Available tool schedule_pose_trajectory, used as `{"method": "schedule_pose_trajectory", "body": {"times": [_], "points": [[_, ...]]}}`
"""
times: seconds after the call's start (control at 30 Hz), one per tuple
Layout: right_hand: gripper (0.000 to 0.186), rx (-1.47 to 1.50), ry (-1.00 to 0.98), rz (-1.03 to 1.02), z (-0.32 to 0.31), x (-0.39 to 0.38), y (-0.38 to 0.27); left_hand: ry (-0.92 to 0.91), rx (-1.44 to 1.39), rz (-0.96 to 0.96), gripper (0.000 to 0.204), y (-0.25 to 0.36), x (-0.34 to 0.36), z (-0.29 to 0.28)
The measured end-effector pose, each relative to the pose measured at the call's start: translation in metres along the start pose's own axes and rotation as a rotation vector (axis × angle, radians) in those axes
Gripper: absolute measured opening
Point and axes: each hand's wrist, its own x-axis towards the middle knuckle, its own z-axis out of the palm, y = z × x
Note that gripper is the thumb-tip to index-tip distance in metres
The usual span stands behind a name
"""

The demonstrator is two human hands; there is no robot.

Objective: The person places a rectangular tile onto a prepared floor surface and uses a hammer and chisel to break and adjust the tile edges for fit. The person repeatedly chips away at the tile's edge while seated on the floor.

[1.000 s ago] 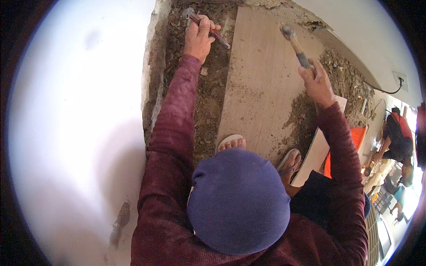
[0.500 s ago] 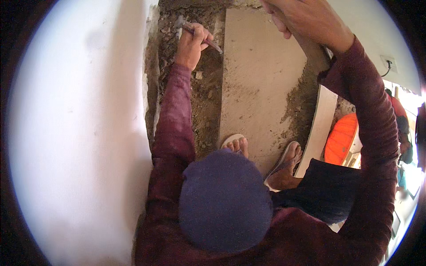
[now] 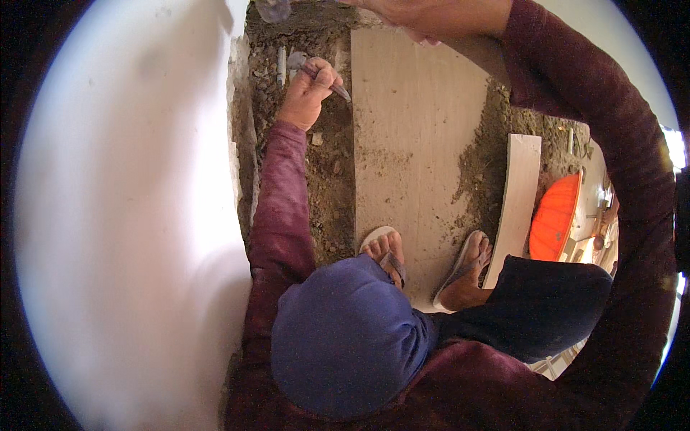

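My left hand (image 3: 309,92) is closed around a slender chisel (image 3: 341,91), over a strip of broken soil and rubble (image 3: 332,169) beside the white wall. One end of the chisel points right toward the board; the grey other end shows past my fingers. At the top edge my right hand (image 3: 410,16) is curled, its grip partly cut off. Left of it, a blurred grey hammer head (image 3: 273,8) pokes into view, its handle out of sight. Short pale pipe pieces (image 3: 282,66) stand by the left hand.
A wide, dirt-strewn board (image 3: 410,108) lies under my sandalled feet (image 3: 384,251). The white wall (image 3: 136,179) fills the left. A narrow plank (image 3: 514,194) and an orange basin-like thing (image 3: 555,219) lie at right. A blue-capped head (image 3: 352,337) covers the lower middle.
The view has shifted, so board and soil sit slightly lower. My right hand has moved up and left, and the grey hammer head has come into view. The left hand keeps its chisel grip.
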Motion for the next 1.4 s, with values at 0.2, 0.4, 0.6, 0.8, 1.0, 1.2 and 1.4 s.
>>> {"method": "schedule_pose_trajectory", "body": {"times": [0.2, 0.4, 0.6, 0.8, 1.0, 1.2, 1.4], "points": [[0.025, -0.364, 0.266, -0.333, 0.036, -0.015, 0.012, -0.028, 0.009, 0.030, 0.025, -0.002, 0.007, 0.002], [0.026, -0.353, 0.040, -0.534, 0.019, -0.010, 0.015, -0.004, 0.004, -0.008, 0.029, -0.005, 0.012, 0.007], [0.033, -0.150, 0.249, -0.175, 0.024, -0.025, -0.008, 0.025, 0.054, -0.006, 0.031, 0.008, 0.008, 0.015], [0.035, 0.024, -0.030, -0.006, 0.024, -0.030, 0.019, 0.027, 0.051, -0.061, 0.030, -0.004, 0.014, 0.014], [0.034, 0.275, 0.259, -0.023, -0.012, -0.042, -0.020, 0.109, 0.076, -0.060, 0.030, 0.025, -0.003, -0.007], [0.035, 0.152, 0.302, -0.035, 0.008, -0.042, 0.000, -0.050, -0.221, 0.025, 0.032, 0.005, 0.000, -0.005], [0.037, 0.103, 0.137, -0.107, 0.024, -0.035, 0.006, -0.100, -0.071, -0.085, 0.032, 0.009, -0.005, -0.002]]}}
